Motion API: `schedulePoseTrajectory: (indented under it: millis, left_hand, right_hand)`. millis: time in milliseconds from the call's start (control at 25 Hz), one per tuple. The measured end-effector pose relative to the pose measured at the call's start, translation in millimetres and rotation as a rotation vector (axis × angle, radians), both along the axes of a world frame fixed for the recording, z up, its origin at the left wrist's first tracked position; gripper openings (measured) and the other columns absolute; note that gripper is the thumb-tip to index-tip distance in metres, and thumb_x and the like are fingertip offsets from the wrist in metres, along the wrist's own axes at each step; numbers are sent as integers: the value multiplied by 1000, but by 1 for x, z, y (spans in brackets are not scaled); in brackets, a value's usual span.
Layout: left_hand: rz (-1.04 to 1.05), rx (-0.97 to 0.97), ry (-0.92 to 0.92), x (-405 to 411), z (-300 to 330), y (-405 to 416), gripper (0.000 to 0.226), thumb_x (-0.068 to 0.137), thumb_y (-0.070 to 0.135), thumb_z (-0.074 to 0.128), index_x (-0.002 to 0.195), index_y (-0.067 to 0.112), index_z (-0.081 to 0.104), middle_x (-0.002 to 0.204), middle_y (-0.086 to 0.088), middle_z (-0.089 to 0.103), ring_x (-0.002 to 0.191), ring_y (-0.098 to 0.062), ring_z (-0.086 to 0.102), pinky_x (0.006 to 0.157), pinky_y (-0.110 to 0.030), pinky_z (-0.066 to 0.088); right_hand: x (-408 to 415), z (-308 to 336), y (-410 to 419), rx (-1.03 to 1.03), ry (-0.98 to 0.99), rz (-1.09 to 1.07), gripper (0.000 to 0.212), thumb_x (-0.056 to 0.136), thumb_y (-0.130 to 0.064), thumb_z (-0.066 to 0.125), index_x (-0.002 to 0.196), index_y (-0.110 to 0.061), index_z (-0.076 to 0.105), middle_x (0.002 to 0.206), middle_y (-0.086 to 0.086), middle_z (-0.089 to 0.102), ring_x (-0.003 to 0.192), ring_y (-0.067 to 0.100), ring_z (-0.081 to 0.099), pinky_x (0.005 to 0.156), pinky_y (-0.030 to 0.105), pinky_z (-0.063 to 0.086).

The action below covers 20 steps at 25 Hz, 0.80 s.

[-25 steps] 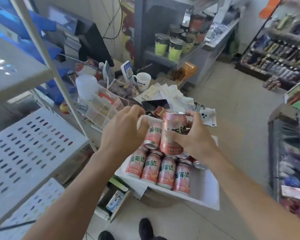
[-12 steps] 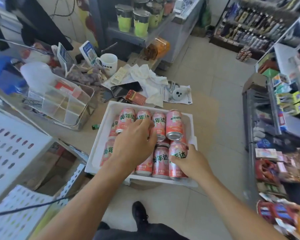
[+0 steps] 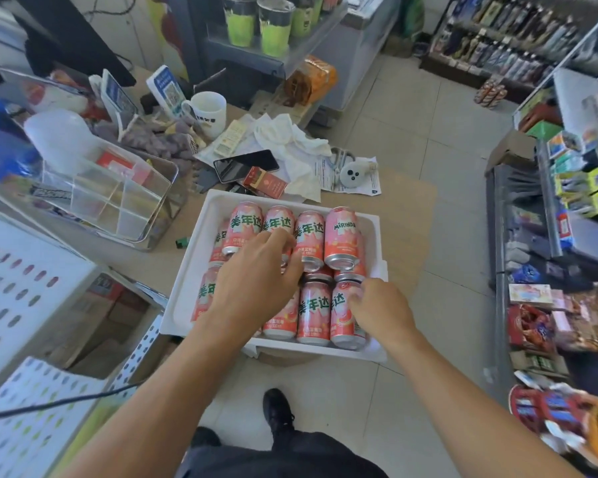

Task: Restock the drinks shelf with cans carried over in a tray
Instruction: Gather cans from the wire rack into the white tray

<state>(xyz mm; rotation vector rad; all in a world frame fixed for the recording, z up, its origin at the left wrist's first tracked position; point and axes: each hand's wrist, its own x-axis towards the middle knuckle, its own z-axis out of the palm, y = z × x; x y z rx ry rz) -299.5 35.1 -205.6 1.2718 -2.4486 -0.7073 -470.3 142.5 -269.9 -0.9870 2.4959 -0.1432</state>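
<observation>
Left hand (image 3: 256, 284) is covering the middle cans (image 3: 311, 236), grip unclear; right hand (image 3: 380, 310) is curling round a near-row can (image 3: 346, 317) in the tray (image 3: 194, 250).

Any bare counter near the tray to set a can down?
Bare strip of counter right of the white tray, below the paper sheet. Another patch between the tray's left wall and the clear organiser. Behind the tray is crowded: phone, red pack, cloth, mug.

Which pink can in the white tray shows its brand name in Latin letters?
The Mirinda can at the right end of the far row in the white tray. It reads "MIRINDA"; the other cans whose labels show carry green Chinese characters.
</observation>
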Motion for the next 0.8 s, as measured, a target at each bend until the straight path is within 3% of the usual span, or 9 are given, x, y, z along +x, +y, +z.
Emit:
schedulePoseTrajectory:
  millis: [80,240,360,480,600,800]
  left_hand:
    - [13,-2,1,2,-1,-1,20,97,40,47,112,28,55,109,12,60,89,-7,54,68,-28,46]
    - [50,-7,-2,10,0,-6,22,97,40,46,112,28,55,108,10,61,88,-9,55,68,-29,47]
    - [92,-19,-24,17,4,-11,23,97,42,44,113,29,55,109,11,61,90,-10,57,70,-31,50]
    - [159,-44,-45,28,11,-14,23,97,42,44,113,29,55,107,12,60,88,-9,56,64,-28,44]
    - [260,-97,-42,48,22,-17,25,97,43,44,113,28,57,106,11,61,88,-9,56,69,-31,49]
    - [522,-151,-8,96,41,-16,20,96,41,47,109,29,57,103,13,61,87,-10,57,73,-34,51]
  right_hand:
    - [0,1,-3,-27,-22,10,18,93,-28,50,84,-14,56,90,13,65,81,34,57,68,33,48]
    - [9,15,-13,-149,-85,62,19,95,-29,49,107,-19,60,99,2,64,81,24,61,68,30,48]
    - [21,28,-25,-278,-96,148,23,96,-32,49,114,-24,60,112,0,64,95,21,63,78,34,50]
    - [32,38,-41,-367,-78,287,26,97,-33,48,118,-22,58,106,-2,64,98,20,61,92,38,46]
    - [48,52,-62,-448,-15,444,33,98,-35,48,129,-26,52,119,-4,58,110,18,55,82,29,35]
    - [91,77,-104,-677,57,740,41,97,-35,50,134,-18,51,123,0,60,114,20,55,84,34,49]
